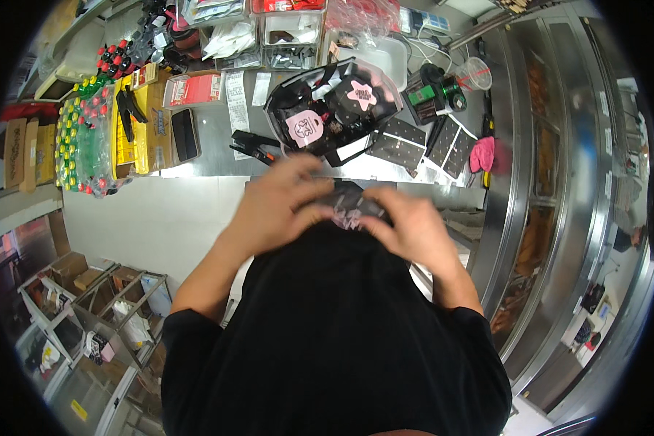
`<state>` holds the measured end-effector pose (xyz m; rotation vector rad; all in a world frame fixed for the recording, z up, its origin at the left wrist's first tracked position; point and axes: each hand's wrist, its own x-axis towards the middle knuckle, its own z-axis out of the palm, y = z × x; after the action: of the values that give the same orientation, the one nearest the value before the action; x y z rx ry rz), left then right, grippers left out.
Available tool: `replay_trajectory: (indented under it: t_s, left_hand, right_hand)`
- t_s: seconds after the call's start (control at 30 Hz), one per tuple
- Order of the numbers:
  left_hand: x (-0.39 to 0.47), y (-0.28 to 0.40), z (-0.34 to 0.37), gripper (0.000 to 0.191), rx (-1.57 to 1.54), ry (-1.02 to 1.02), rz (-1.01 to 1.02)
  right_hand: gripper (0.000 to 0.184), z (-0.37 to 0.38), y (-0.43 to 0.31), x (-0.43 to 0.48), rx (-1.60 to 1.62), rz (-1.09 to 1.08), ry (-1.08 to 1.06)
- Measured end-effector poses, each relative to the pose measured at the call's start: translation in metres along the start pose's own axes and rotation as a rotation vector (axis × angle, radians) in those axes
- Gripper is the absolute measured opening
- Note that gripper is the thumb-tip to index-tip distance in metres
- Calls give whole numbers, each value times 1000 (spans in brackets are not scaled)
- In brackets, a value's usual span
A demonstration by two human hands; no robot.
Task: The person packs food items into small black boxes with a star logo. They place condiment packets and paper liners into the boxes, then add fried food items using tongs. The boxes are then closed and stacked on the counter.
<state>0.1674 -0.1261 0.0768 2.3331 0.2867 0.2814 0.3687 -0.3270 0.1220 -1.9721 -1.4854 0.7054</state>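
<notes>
In front of my black shirt, a small dark packet with pink print is blurred by motion. My right hand grips its right end, thumb on the near side. At the packet's left end is my left hand, also blurred; thumb and forefinger reach the edge, but their grip is unclear. Just beyond, on the metal counter, stands an open black carrier bag with clear sides. Inside it are dark packages, one bearing a pink star label, and a pink rounded tag.
Left of the bag lie a black stapler-like tool, a smartphone and a yellow carton. Bottled drinks crowd the left end. Dark patterned packets and a pink cloth lie right, beside a steel cabinet.
</notes>
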Motion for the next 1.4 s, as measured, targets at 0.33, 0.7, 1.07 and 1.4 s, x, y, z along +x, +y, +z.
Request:
replay_trajectory:
  t_s: [0.33,0.7,1.07,1.4]
  left_hand:
    - [43,-49,56,14,502,-105,-10]
    - [47,-73,54,17,337,-112,148]
    - [61,-61,42,26,318,-371,93]
    - [146,-117,52,25,377,-412,242]
  right_hand:
    - [31,46,60,150,-425,247,-50]
    - [17,94,80,199,-677,522,-304]
    - [21,99,69,193,-519,417,-216]
    - [78,66,275,12,-150,987,416]
